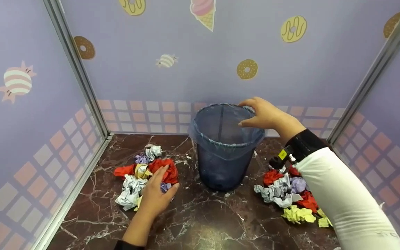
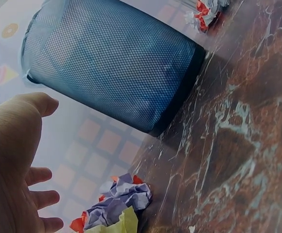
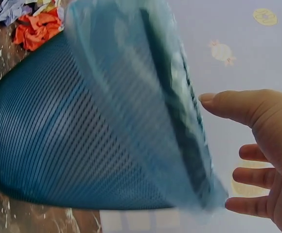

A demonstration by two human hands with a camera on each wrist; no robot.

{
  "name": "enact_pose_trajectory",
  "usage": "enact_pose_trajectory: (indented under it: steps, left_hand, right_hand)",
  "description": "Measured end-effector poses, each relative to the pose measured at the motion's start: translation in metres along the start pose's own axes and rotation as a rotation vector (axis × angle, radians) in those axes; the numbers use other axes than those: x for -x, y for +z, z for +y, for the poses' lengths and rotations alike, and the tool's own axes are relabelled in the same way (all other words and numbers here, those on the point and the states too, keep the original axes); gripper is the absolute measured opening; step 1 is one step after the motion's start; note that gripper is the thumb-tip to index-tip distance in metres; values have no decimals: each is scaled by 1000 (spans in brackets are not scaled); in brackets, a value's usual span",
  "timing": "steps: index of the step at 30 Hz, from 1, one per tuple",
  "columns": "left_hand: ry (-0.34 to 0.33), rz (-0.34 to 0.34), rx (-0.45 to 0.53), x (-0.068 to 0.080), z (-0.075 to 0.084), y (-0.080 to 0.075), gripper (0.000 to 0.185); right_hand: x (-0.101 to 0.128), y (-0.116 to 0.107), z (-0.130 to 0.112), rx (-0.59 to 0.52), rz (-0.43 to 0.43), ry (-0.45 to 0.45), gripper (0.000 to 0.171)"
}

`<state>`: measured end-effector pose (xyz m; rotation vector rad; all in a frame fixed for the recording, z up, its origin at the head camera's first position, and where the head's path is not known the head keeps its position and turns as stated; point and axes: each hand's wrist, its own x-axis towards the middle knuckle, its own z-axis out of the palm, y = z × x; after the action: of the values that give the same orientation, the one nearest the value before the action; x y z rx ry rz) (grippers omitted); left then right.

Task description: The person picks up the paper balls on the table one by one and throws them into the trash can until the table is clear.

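A dark blue mesh wastebasket (image 1: 222,173) stands upright, with a thin translucent blue bag (image 2: 46,29) lining it and folded over its rim. My right hand (image 1: 266,114) is over the right side of the basket's mouth, thumb and fingers spread apart, nothing between them. In the right wrist view its thumb is close to the bag-covered rim (image 3: 192,97). Low on the left, my left hand (image 1: 156,196) hovers by a heap of crumpled paper (image 1: 130,191) in white, red, purple and yellow. Its fingers are apart and hold nothing; part of the heap is hidden behind it.
A second heap of crumpled paper (image 1: 280,191) lies right of the basket, partly under my right forearm. The dark marbled tabletop (image 1: 207,222) is bounded by a patterned back wall (image 1: 172,83) and side walls with metal corner posts (image 1: 78,69).
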<state>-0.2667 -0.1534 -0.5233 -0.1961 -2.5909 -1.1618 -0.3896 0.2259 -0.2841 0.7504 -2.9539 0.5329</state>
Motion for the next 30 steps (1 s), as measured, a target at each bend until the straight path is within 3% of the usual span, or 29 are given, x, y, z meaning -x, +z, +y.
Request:
enact_pose_trajectory:
  steps: [5, 12, 20, 30]
  left_hand:
    - [48, 15, 4, 3, 7, 6, 76]
    - [89, -53, -1, 11, 24, 18, 76]
    - [114, -159, -11, 18, 40, 37, 77]
    - [162, -250, 11, 20, 68, 66, 79]
  right_hand:
    - [18, -1, 21, 5, 45, 20, 65]
    - [61, -2, 57, -31, 111, 54, 63]
    - [122, 3, 95, -65, 19, 204, 74]
    - [208, 39, 141, -105, 6, 247, 77]
